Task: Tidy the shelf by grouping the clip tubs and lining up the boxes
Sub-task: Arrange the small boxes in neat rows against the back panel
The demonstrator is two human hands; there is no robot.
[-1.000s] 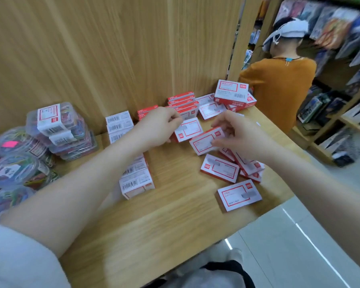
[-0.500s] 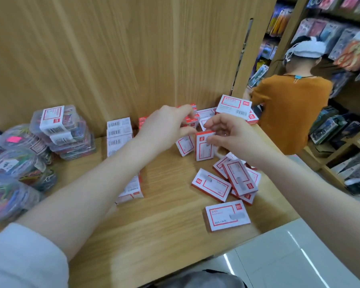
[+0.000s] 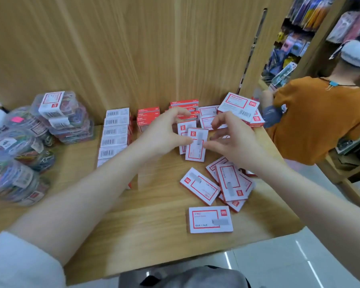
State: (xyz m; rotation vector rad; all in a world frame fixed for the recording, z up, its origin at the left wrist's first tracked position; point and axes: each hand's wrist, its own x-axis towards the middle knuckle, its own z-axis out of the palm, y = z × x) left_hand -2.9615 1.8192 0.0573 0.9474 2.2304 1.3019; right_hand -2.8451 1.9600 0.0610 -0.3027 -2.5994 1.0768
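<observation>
Two small red-and-white boxes (image 3: 196,145) pinched upright between left hand (image 3: 164,133) and right hand (image 3: 233,140), just in front of the stacked red boxes (image 3: 148,119) at the back panel. Left thumb and fingers curled round the left edges, right thumb and fingertips on the right edge; both hands closed on the pair, though how many boxes sit behind the front one is hard to tell. Long axis of the held boxes running up-down, printed face toward the camera, logo end at top. Probably light, stiff cardboard, smooth and a bit slippery, crushable at corners; best taken by the two long edges, squeezed flat-to-flat so the pair stays squared. Loose boxes (image 3: 227,182) lying flat in a messy overlap, nearer than the stacked red boxes and to their right, long axes at mixed angles; one single box (image 3: 210,219) nearest the shelf edge, long axis left-right. Barcode-up row (image 3: 114,132) just left of the stacked red boxes. Clip tubs (image 3: 64,117) grouped well to the left.
</observation>
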